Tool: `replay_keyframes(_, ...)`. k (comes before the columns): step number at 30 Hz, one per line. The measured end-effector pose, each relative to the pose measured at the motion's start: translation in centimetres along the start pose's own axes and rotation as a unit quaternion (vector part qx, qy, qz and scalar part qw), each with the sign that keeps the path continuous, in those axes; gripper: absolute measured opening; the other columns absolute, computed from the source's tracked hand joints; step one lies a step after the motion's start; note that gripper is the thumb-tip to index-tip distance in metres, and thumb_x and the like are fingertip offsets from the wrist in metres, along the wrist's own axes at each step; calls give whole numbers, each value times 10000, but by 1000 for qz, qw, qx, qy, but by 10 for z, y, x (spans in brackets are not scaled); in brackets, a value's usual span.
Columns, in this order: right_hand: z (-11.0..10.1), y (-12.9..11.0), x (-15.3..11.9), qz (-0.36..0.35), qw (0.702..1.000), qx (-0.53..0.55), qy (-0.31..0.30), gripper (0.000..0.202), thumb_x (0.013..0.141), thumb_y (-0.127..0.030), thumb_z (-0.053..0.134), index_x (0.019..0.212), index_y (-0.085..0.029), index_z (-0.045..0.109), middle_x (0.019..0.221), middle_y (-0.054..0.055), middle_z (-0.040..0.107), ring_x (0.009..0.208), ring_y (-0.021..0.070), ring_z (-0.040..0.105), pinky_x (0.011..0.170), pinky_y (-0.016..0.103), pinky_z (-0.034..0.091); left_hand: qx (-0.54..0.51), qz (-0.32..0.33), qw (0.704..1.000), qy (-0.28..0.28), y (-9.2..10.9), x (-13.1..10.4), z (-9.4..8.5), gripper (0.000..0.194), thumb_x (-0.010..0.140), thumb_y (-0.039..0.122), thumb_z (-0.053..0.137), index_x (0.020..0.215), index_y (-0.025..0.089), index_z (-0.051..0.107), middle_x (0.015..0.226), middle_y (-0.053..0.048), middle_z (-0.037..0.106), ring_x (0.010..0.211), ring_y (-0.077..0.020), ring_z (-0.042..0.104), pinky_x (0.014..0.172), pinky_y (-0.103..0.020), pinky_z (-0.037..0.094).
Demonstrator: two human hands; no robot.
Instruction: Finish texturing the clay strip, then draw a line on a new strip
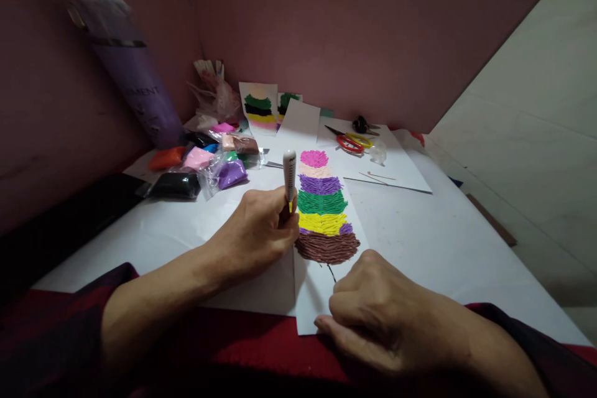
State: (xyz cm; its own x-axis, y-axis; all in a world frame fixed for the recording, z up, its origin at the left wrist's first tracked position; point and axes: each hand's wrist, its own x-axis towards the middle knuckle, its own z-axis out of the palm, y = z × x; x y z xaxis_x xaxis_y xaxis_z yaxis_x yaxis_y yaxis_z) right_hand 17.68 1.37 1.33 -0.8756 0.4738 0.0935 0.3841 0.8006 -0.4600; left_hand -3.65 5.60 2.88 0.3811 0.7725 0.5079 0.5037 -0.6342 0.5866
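Note:
A white strip of paper (311, 308) lies before me, bearing bands of textured coloured clay (323, 202): pink, peach, purple, green, yellow and brown from far to near. Closed around an upright white pen (290, 175), my left hand (263, 227) rests at the left edge of the bands. My right hand (373, 311) is curled over the paper's near right part, its thumb at the bottom edge. Between its fingers and the brown band shows a thin dark line or stick (331, 273); whether the fingers hold it is hidden.
Bagged clay packets (175, 185) lie at the left, near a tall purple bottle (137, 74). Red and yellow scissors (349, 143) rest on white board (410, 168) at the back right. Painted-looking cards (259, 106) lean at the back wall.

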Motion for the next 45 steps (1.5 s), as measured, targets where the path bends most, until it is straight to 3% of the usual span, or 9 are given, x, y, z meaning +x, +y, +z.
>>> replay_keyframes(13, -3, -2, 1, -5, 1000, 16, 0, 353, 915, -193, 488, 569, -176, 417, 524, -71, 389, 487, 72, 262, 545, 264, 240, 22, 11, 1000, 14, 0, 0, 0, 244, 706, -28, 511, 597, 167, 413, 525, 85, 374, 467, -45, 339, 446, -168, 273)
replay_keyframes(19, -4, -2, 2, -9, 1000, 25, 5, 356, 904, -177, 491, 571, -177, 365, 540, -82, 309, 490, 67, 245, 538, 260, 228, 35, 17, 999, 23, -2, 0, 0, 239, 713, -22, 518, 594, 165, 427, 523, 81, 382, 463, -44, 345, 442, -172, 273)
replay_keyframes(30, -3, -1, 4, -21, 999, 20, 12, 333, 881, -167, 505, 569, -183, 389, 534, -81, 315, 488, 74, 247, 522, 255, 230, 39, -2, 994, 103, 9, 0, -9, 162, 760, 74, 563, 643, 169, 502, 488, 80, 429, 418, -46, 357, 420, -176, 313)
replay_keyframes(37, -9, -8, 3, -31, 999, -14, -13, 334, 890, -173, 485, 561, -182, 429, 508, -69, 401, 472, 80, 240, 507, 249, 242, -4, 6, 1000, 26, 15, -5, -5, 159, 752, 61, 549, 630, 161, 526, 491, 68, 457, 427, -47, 384, 426, -168, 321)
replay_keyframes(45, -1, -14, 1, -96, 993, -51, 39, 375, 888, -216, 474, 518, -184, 426, 448, -56, 419, 440, 87, 257, 473, 275, 232, -49, -16, 999, -1, 16, -7, -2, 169, 760, 61, 528, 622, 159, 521, 491, 68, 447, 432, -47, 373, 432, -169, 310)
